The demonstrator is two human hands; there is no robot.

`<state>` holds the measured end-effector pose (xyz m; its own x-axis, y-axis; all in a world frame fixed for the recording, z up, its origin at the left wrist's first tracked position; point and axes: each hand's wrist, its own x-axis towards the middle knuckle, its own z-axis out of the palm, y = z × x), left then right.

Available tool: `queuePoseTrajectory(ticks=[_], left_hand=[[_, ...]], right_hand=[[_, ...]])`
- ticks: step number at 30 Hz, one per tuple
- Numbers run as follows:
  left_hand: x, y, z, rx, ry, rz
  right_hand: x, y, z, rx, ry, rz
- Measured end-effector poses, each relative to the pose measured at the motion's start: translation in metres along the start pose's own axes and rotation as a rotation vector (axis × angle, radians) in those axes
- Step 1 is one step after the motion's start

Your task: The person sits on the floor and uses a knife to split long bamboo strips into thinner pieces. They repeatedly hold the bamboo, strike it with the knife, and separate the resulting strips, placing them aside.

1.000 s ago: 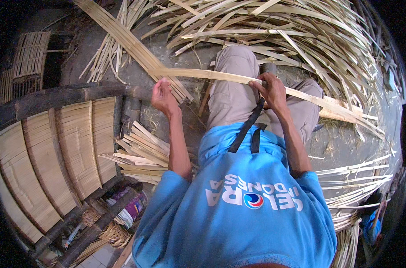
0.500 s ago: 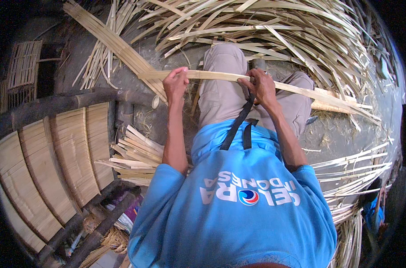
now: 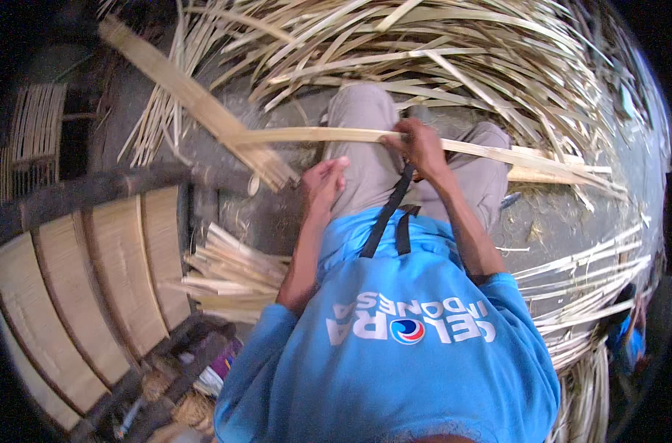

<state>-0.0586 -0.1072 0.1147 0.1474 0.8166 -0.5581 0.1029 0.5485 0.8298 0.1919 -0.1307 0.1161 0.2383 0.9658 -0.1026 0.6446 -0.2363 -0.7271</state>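
A long, pale bamboo strip (image 3: 306, 134) lies crosswise over my knees. My right hand (image 3: 422, 148) is closed around its middle, between the knees. One end reaches over a wider bamboo slat (image 3: 188, 96) on the left, and the other runs out past my right knee. My left hand (image 3: 325, 183) is off the strip, just on the near side of it by my left thigh. Its fingers are loosely curled and apart, a little blurred, with nothing visible in them. Beyond my right hand, a dark rounded thing (image 3: 418, 113) shows between the knees; its kind is unclear.
A large heap of bamboo strips (image 3: 454, 55) spreads across the far floor. More strips (image 3: 587, 288) lie at the right, and a bundle (image 3: 232, 269) sits near my left elbow. At the left stands a dark-framed bamboo panel (image 3: 121, 273). A wider bamboo piece (image 3: 546, 173) lies beyond my right knee.
My left hand has let go of the strip and moved nearer to me and to the right. The right hand keeps its hold on the strip. The whole view has shifted slightly.
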Motion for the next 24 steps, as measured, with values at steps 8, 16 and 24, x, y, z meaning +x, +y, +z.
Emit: queuePoseTrajectory(ticks=[8, 16, 24], left_hand=[[-0.011, 0.064, 0.009, -0.741, -0.095, 0.244], [0.074, 0.105, -0.149, -0.463, 0.249, 0.617], [0.151, 0.177, -0.372, -0.902, 0.205, 0.743]], right_hand=[[0.023, -0.130, 0.042, 0.210, 0.048, -0.538], [-0.026, -0.007, -0.066, 0.166, 0.415, -0.368], [-0.115, 0.213, -0.142, -0.496, 0.356, 0.338]])
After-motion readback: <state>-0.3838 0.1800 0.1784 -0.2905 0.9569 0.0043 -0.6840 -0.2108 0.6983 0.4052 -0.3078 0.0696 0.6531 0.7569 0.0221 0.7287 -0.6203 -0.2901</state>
